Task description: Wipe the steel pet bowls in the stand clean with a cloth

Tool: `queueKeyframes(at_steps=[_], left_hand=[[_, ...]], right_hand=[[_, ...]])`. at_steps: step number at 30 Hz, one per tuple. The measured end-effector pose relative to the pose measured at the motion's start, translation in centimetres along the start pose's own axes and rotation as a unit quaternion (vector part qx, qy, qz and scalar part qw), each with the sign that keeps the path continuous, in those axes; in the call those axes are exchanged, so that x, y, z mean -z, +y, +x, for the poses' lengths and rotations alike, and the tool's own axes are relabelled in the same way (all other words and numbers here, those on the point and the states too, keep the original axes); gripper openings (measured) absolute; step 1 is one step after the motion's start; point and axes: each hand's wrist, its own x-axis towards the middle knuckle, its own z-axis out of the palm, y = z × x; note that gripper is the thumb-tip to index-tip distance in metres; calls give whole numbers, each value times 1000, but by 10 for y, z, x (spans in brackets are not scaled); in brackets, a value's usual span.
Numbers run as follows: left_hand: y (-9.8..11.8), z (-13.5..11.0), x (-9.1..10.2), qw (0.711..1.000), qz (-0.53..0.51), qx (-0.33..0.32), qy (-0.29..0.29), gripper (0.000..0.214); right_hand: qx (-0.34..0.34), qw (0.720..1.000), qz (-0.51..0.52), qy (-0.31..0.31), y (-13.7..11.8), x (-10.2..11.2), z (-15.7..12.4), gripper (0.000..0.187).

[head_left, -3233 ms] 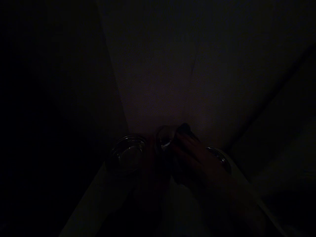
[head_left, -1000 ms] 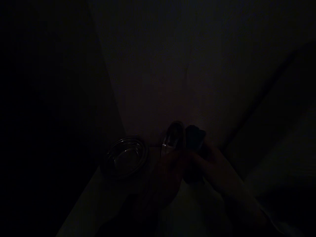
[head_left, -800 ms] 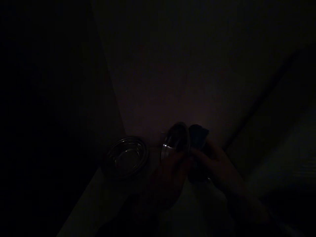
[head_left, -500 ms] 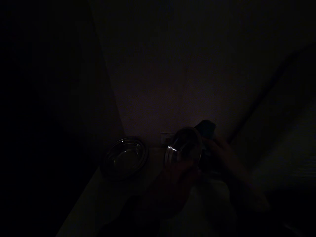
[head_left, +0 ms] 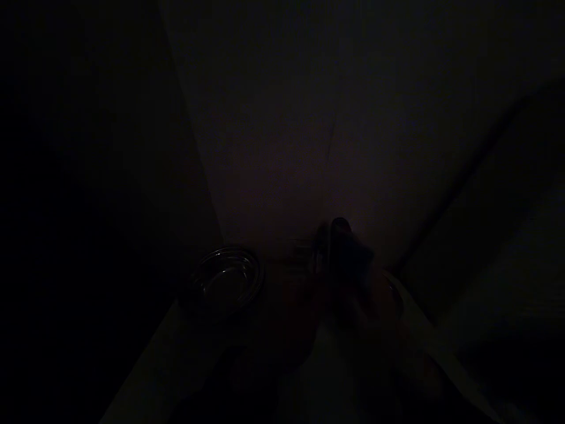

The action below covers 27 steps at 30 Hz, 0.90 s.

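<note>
The scene is very dark. My left hand (head_left: 293, 303) holds a small metal bowl (head_left: 321, 254) turned almost edge-on, close to the wall. My right hand (head_left: 380, 297) presses a dark cloth (head_left: 351, 254) against the bowl from the right. Both hands show only as faint reddish shapes, and their fingers are hard to make out. A second metal bowl (head_left: 227, 280) stands empty on the pale counter (head_left: 185, 347) to the left of my hands.
The rim of another metal dish (head_left: 394, 288) shows just right of my right hand. A pale wall (head_left: 282, 147) rises behind the counter, with a dark surface on the left and a dark slanting edge at right.
The held bowl has turned from facing me to almost edge-on and shifted slightly left. The cloth has come round in front of it. The bowl on the counter has not moved.
</note>
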Motion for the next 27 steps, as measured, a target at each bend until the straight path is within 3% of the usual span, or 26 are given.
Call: queueKeyframes(at_steps=[3,8,10,14,17,19,21,23,27], left_hand=[[-5,8,2,997,-68,13,37,34],[-8,18,4,985,-109,27,128,29],[-7,18,7,988,-99,28,116,27],[-4,13,15,997,-61,21,34,29],[-2,8,18,999,-28,-10,-30,34],[0,5,17,997,-14,-23,-70,37],[2,2,15,997,-15,-16,-80,36],[3,-1,14,997,-26,-13,-68,32],[0,-2,16,996,-89,5,-24,30]], right_hand=[[119,992,-19,-21,5,-8,-3,64],[172,981,-66,-53,7,-21,-6,73],[177,980,-71,-57,7,-22,-6,73],[153,986,-33,-50,7,-14,-4,67],[58,997,24,-32,7,-6,-3,53],[-68,996,60,-13,6,-2,-3,41],[-210,973,93,4,8,0,-2,36],[-310,943,119,23,12,0,-1,38],[-356,924,127,56,32,-1,1,40]])
